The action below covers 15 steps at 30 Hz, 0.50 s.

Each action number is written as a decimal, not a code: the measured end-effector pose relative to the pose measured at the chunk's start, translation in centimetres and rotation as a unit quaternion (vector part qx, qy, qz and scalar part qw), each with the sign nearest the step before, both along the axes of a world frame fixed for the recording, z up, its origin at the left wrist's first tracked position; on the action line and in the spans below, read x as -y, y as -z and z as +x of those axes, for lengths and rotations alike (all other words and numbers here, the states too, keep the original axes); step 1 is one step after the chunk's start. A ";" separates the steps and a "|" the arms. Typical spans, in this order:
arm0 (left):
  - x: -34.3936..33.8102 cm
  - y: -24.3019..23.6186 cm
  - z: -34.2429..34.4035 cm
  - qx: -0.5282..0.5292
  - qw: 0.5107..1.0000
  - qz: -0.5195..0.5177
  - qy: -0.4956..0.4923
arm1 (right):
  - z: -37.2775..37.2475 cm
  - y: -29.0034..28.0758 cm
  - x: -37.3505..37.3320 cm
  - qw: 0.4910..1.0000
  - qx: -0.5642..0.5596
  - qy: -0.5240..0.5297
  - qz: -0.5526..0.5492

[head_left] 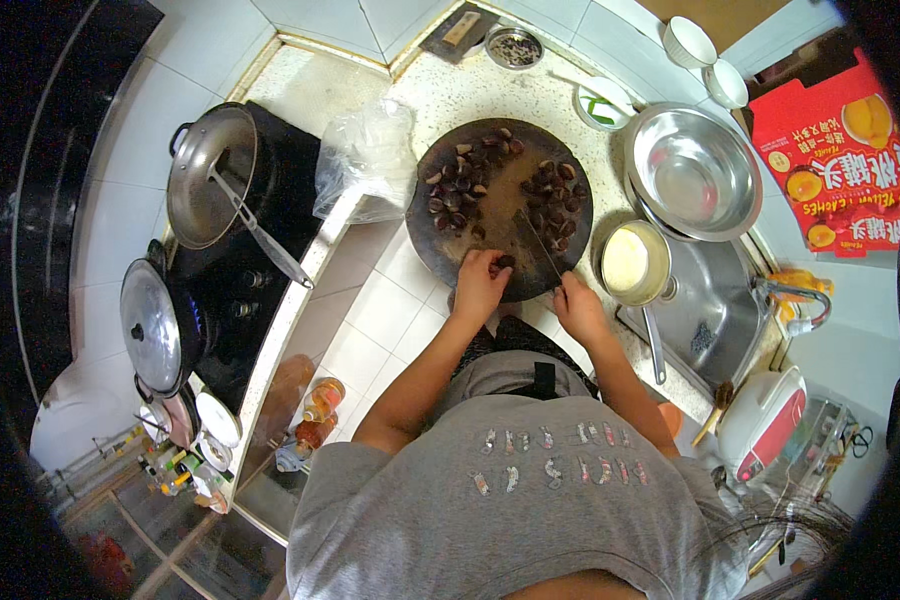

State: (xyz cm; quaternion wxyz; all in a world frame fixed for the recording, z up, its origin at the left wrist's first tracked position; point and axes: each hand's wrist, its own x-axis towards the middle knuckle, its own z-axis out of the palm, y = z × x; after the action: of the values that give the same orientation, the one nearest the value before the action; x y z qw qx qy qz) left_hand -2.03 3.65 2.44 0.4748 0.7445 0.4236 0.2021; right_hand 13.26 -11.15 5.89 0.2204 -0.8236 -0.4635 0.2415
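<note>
My left hand (pixel 478 282) pinches a dark brown chestnut (pixel 503 263) on the near edge of a round dark chopping board (pixel 491 186). My right hand (pixel 578 304) grips a knife (pixel 539 243), its blade lying over the board's right part, tip pointing away from me. Two groups of dark chestnuts, some showing paler faces, lie at the board's left (pixel 452 195) and right (pixel 555 200).
Right: steel bowl (pixel 695 129), saucepan (pixel 649 282), sink (pixel 710 340), red carton (pixel 820 150). Back: small dish (pixel 513 48), plate (pixel 597 118). Left: plastic bag (pixel 360 165), pan with utensil (pixel 195 205), lidded pot (pixel 150 345) on a black stove (pixel 265 340), bottles (pixel 320 405).
</note>
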 end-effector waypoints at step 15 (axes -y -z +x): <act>3.8 2.4 2.5 0.044 0.992 -0.004 -0.116 | 2.0 1.3 -1.2 0.970 -0.235 0.027 0.055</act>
State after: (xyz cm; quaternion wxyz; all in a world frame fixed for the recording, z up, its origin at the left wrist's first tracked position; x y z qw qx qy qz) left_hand 0.49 -0.13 0.01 0.4693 0.6788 0.4868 0.2865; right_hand 15.28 -9.96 4.62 0.3742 -0.7430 -0.3887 0.3961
